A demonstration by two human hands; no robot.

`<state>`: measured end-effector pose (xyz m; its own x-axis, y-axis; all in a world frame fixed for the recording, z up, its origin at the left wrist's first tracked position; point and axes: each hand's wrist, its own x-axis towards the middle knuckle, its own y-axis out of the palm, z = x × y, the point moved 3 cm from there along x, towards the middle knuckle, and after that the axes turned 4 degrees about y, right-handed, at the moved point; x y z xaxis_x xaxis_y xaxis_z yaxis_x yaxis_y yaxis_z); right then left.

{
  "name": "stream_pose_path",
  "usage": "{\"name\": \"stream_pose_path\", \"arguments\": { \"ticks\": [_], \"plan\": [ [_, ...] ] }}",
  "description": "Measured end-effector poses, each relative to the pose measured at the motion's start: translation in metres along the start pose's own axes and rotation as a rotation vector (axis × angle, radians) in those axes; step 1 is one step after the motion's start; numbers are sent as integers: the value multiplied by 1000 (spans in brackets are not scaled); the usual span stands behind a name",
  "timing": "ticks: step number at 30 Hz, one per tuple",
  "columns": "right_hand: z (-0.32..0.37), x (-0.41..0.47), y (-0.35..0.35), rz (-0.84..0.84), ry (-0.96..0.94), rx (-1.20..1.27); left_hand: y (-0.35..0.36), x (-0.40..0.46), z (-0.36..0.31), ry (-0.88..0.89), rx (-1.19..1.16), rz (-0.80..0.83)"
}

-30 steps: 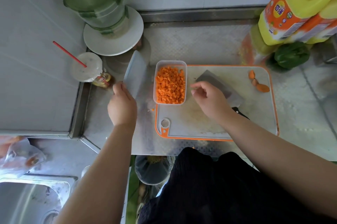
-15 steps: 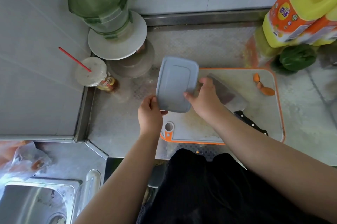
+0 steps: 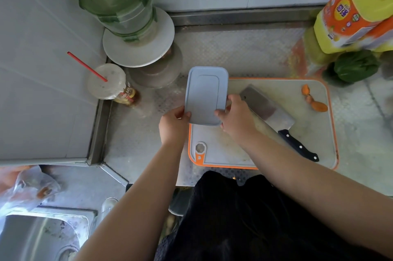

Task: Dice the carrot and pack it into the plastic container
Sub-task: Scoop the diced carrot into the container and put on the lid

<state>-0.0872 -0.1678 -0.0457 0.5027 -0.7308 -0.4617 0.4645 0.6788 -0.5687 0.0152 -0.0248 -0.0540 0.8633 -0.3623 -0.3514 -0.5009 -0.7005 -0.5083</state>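
Note:
A grey-blue lid (image 3: pixel 205 95) covers the plastic container at the left end of the orange-rimmed cutting board (image 3: pixel 308 133); the diced carrot inside is hidden. My left hand (image 3: pixel 173 125) grips the lid's near left corner, thumb on top. My right hand (image 3: pixel 236 119) holds the near right corner and side of the lid. A cleaver (image 3: pixel 268 108) with a black handle lies flat on the board beside my right hand. A few carrot end scraps (image 3: pixel 313 101) lie at the board's far right.
A green-taped water bottle (image 3: pixel 119 3) on a white stand rises at the back left. A cup with a red straw (image 3: pixel 106 84) stands by the wall ledge. Yellow oil jugs (image 3: pixel 359 5) and a green pepper (image 3: pixel 355 65) crowd the back right. A sink (image 3: pixel 42 237) lies lower left.
My left hand brought the lid from the left and laid it over the open container of diced carrot. Both hands now hold its near corners.

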Motion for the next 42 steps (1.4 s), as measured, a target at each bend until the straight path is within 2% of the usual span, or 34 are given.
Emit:
{"name": "stream_pose_path", "arguments": {
  "ticks": [9, 15, 19, 23, 26, 28, 32, 38, 42],
  "plan": [
    [-6, -1, -11, 76, 152, 163, -2, 14, 5, -159, -79, 85],
    [-6, -5, -7, 294, 296, 173, -4, 21, -3, -14, 256, 248],
    [-15, -5, -5, 272, 321, 286, -2, 16, -1, -9, 245, 217],
    [-10, -2, -13, 236, 247, 191, 0, 12, 1, -29, 147, 195],
    [-7, 4, -16, 206, 153, -34, 3, 13, 1, -58, 124, 207],
    [-6, 4, -17, 183, 95, -175, 5, 14, 0, -38, 147, 212],
    [-3, 1, -18, 134, 56, -285, 10, 10, -7, 68, 302, 244],
    [8, 4, -22, 190, 148, -311, 13, 14, -2, 33, 194, 250],
    [3, 8, -20, 251, 198, -151, 15, 14, -2, 12, 156, 271]
  ]
}}
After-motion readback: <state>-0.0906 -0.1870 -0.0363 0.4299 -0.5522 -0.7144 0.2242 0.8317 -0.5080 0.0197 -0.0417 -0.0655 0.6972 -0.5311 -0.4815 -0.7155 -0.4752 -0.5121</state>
